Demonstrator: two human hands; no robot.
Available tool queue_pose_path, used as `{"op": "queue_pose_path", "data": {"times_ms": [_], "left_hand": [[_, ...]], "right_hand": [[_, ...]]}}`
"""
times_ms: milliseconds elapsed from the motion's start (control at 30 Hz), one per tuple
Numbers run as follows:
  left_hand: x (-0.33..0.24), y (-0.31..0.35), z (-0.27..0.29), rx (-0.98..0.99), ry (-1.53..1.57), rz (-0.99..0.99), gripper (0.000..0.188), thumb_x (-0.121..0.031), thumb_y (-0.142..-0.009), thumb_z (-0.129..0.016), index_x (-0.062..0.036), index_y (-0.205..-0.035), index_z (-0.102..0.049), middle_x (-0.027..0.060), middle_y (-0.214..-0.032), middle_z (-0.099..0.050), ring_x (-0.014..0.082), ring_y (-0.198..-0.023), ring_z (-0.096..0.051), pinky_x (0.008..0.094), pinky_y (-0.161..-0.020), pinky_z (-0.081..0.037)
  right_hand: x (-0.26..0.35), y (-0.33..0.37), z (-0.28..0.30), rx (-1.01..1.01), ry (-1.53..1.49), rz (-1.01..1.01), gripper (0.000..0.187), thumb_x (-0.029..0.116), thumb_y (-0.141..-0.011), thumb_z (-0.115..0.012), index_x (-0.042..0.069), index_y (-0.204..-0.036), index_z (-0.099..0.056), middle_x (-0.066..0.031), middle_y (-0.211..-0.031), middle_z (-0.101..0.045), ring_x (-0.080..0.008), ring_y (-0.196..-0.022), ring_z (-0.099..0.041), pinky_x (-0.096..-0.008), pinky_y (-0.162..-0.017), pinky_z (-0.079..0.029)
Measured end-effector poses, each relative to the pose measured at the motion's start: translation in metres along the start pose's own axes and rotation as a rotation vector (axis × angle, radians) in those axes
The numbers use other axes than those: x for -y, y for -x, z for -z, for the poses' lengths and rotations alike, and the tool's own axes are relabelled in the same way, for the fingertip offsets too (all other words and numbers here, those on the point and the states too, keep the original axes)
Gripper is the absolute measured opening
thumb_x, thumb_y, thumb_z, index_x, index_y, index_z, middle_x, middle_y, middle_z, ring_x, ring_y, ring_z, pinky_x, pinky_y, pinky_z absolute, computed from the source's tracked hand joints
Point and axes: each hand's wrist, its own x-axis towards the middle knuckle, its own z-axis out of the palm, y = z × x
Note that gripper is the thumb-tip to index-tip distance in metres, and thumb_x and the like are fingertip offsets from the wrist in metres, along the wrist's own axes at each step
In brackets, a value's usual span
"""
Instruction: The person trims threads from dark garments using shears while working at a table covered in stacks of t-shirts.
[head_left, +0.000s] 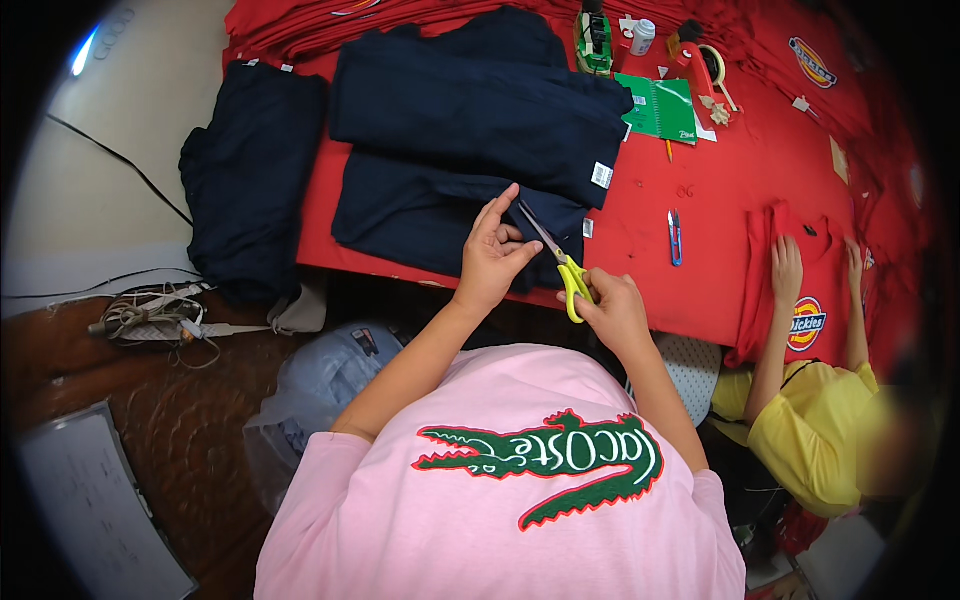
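My right hand (612,308) is closed round the yellow-green handles of a pair of scissors (570,275). Their metal blades point up and left over a folded navy garment (400,215), close to my left hand. That left hand (492,258) is at the garment's near edge, index finger stretched along the cloth, the other fingers curled toward the thumb. It appears to grip a fold of the navy cloth; the exact contact is partly hidden. White tags (602,175) show at the right ends of the navy garments.
Thread snips (675,238) lie on the red-covered table (640,300) to the right. Behind them are a green notebook (660,107) and a tape dispenser (700,70). More navy garments (255,170) hang over the left edge. A co-worker in yellow (815,430) handles a red shirt (790,260).
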Motion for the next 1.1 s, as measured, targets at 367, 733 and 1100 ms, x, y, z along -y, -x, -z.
{"op": "queue_pose_path", "data": {"times_ms": [367,733,1100], "left_hand": [[0.006,-0.005,0.007,-0.077,0.033,-0.033,0.079,0.018,-0.091,-0.071,-0.0007,-0.163,-0.044,0.0066,-0.136,-0.059,0.0118,-0.110,-0.065,0.0276,-0.099,-0.060],[0.002,-0.001,0.014,-0.038,0.017,-0.009,0.089,0.020,-0.090,-0.071,-0.0017,-0.168,-0.035,0.0087,-0.132,-0.063,0.0131,-0.110,-0.066,0.0256,-0.096,-0.061],[0.002,-0.006,0.017,-0.116,0.060,-0.078,0.079,0.019,-0.090,-0.071,-0.0014,-0.163,-0.046,0.0092,-0.156,-0.045,0.0125,-0.110,-0.066,0.0272,-0.095,-0.062]], "right_hand": [[0.004,-0.003,-0.003,-0.008,-0.004,0.048,0.035,0.034,-0.082,-0.087,0.005,-0.083,-0.068,-0.0117,-0.066,-0.063,-0.0305,-0.061,-0.052,-0.0411,-0.074,-0.043],[-0.001,-0.012,-0.012,0.076,-0.062,-0.031,0.032,0.029,-0.085,-0.085,0.005,-0.080,-0.064,-0.0082,-0.065,-0.060,-0.0276,-0.067,-0.050,-0.0431,-0.069,-0.044],[0.012,-0.019,-0.010,0.098,-0.057,-0.003,0.030,0.026,-0.084,-0.090,0.004,-0.090,-0.071,-0.0055,-0.070,-0.062,-0.0217,-0.076,-0.048,-0.0388,-0.069,-0.043]]}}
